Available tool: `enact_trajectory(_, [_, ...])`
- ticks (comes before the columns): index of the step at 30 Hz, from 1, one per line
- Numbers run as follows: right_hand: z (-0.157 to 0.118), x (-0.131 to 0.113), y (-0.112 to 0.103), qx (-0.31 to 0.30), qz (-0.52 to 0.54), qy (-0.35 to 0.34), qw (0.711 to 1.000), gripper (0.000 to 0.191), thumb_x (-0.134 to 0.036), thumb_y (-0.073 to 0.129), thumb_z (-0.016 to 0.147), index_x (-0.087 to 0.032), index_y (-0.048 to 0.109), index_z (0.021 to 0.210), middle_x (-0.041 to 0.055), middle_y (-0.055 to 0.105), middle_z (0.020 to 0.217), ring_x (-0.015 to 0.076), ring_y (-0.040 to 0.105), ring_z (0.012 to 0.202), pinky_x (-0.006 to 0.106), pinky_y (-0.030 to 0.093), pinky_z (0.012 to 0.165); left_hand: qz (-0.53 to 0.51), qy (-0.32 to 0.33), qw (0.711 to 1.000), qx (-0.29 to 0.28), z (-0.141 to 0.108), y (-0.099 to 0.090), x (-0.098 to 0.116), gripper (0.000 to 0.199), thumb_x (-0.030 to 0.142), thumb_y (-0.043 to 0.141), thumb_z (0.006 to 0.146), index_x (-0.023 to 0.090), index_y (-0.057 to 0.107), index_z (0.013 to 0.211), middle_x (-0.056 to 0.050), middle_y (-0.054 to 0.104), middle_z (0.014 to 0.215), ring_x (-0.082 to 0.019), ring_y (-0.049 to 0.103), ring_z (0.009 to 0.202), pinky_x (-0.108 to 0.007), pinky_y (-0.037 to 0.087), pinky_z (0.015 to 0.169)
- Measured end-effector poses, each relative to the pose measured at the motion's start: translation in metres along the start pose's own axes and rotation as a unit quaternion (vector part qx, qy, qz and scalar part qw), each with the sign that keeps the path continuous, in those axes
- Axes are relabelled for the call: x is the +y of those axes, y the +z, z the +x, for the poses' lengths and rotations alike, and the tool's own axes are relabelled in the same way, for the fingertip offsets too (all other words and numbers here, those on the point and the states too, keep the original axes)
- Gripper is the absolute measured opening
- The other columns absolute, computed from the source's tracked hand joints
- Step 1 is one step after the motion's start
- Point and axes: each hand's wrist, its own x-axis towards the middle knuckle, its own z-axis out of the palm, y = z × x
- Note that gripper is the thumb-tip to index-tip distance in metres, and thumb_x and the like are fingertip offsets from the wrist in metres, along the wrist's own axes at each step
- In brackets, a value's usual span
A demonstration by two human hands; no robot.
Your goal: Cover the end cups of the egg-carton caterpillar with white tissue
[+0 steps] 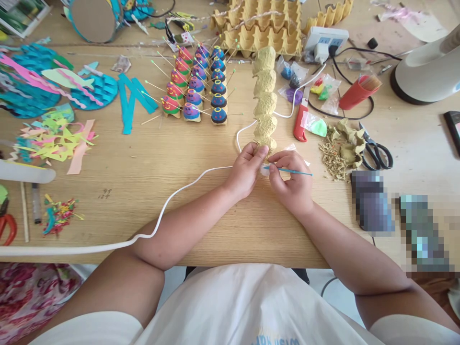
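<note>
A yellowish strip of egg-carton cups (pixel 265 91) lies lengthwise ahead of me. My left hand (pixel 246 173) pinches its near end between thumb and fingers. In my right hand (pixel 293 184) is a thin blue modelling tool (pixel 295 171), its tip pointing left toward my left hand. A small whitish piece (pixel 265 170) shows between the hands; its kind is unclear. Beyond my left hand stand painted carton caterpillars with pin-like feelers: a red-and-green row (pixel 178 79), a purple row (pixel 194 85) and a dark blue row (pixel 218 87).
A white cable (pixel 172 195) crosses my left forearm. To the right are a red-handled cutter (pixel 300 122), bagged clay (pixel 316 125), carton scraps (pixel 343 146), black scissors (pixel 378 152) and a red cup of toothpicks (pixel 354 95). Egg trays (pixel 260 26) and a power strip (pixel 327 37) stand behind.
</note>
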Motion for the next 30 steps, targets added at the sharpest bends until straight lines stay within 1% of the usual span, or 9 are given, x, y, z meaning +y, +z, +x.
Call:
enact_trajectory(4, [-0.0004, -0.0007, 0.0, 0.001, -0.004, 0.002, 1.0, 0.014, -0.023, 0.067, 0.099, -0.027, 0.058, 0.089, 0.0047, 0.077, 0.097, 0.0231, 0.074, 0.092, 0.044, 0.059, 0.084, 0.004, -0.009, 1.0, 0.004, -0.0002, -0.0005, -0.0001, 0.043, 0.029, 0.083, 0.096, 0.02, 0.046, 0.075, 0.007, 0.049, 0.071, -0.006, 0.045, 0.064, -0.017, 0.042, 0.064])
enact_trajectory(7, [-0.0005, -0.0014, -0.0008, -0.004, -0.001, -0.001, 1.0, 0.013, -0.024, 0.068, 0.099, -0.027, 0.059, 0.09, 0.0052, 0.078, 0.098, 0.0237, 0.075, 0.093, 0.045, 0.059, 0.085, 0.004, -0.003, 1.0, 0.002, -0.0004, -0.0006, -0.0003, 0.043, 0.03, 0.083, 0.096, 0.019, 0.047, 0.075, 0.007, 0.049, 0.072, -0.006, 0.046, 0.066, -0.018, 0.042, 0.066])
enact_trajectory(12, [-0.0005, 0.0003, -0.0002, 0.002, -0.015, 0.003, 1.0, 0.015, -0.021, 0.066, 0.099, -0.027, 0.057, 0.089, 0.0042, 0.077, 0.096, 0.0233, 0.074, 0.092, 0.044, 0.059, 0.084, 0.007, 0.004, 1.0, 0.003, 0.0002, -0.0014, -0.0017, 0.042, 0.029, 0.083, 0.095, 0.02, 0.048, 0.075, 0.007, 0.048, 0.072, -0.007, 0.044, 0.065, -0.018, 0.042, 0.066])
enact_trajectory(17, [-0.0007, -0.0002, -0.0004, -0.001, 0.004, 0.005, 1.0, 0.014, -0.021, 0.067, 0.099, -0.027, 0.058, 0.09, 0.0047, 0.076, 0.097, 0.0232, 0.074, 0.092, 0.044, 0.058, 0.085, 0.005, 0.018, 1.0, -0.015, 0.0005, -0.0029, -0.003, 0.041, 0.029, 0.082, 0.097, 0.019, 0.049, 0.075, 0.007, 0.048, 0.072, -0.007, 0.044, 0.066, -0.019, 0.042, 0.067])
enact_trajectory(22, [-0.0012, 0.0003, 0.0002, -0.002, -0.005, 0.006, 1.0, 0.014, -0.021, 0.066, 0.099, -0.027, 0.058, 0.09, 0.0045, 0.076, 0.097, 0.0237, 0.073, 0.093, 0.045, 0.058, 0.085, 0.013, 0.009, 1.0, 0.002, 0.0006, -0.0023, -0.0032, 0.041, 0.029, 0.084, 0.095, 0.019, 0.049, 0.075, 0.007, 0.048, 0.072, -0.007, 0.044, 0.066, -0.019, 0.042, 0.067])
enact_trajectory(28, [-0.0006, -0.0002, 0.0, 0.001, 0.0, -0.004, 1.0, 0.014, -0.02, 0.068, 0.098, -0.026, 0.058, 0.09, 0.0047, 0.076, 0.096, 0.023, 0.073, 0.093, 0.043, 0.058, 0.085, 0.008, 0.022, 0.999, -0.027, 0.0022, -0.0048, -0.0057, 0.039, 0.031, 0.085, 0.094, 0.019, 0.052, 0.076, 0.007, 0.051, 0.073, -0.007, 0.045, 0.067, -0.019, 0.04, 0.067])
enact_trajectory(30, [-0.0008, -0.0002, 0.0002, 0.003, 0.0, -0.004, 1.0, 0.014, -0.019, 0.067, 0.098, -0.026, 0.058, 0.09, 0.0042, 0.076, 0.096, 0.0229, 0.073, 0.093, 0.043, 0.058, 0.085, 0.004, 0.018, 0.999, -0.028, 0.0025, -0.0055, -0.0061, 0.04, 0.032, 0.086, 0.093, 0.019, 0.052, 0.076, 0.007, 0.05, 0.073, -0.007, 0.045, 0.067, -0.02, 0.039, 0.066])
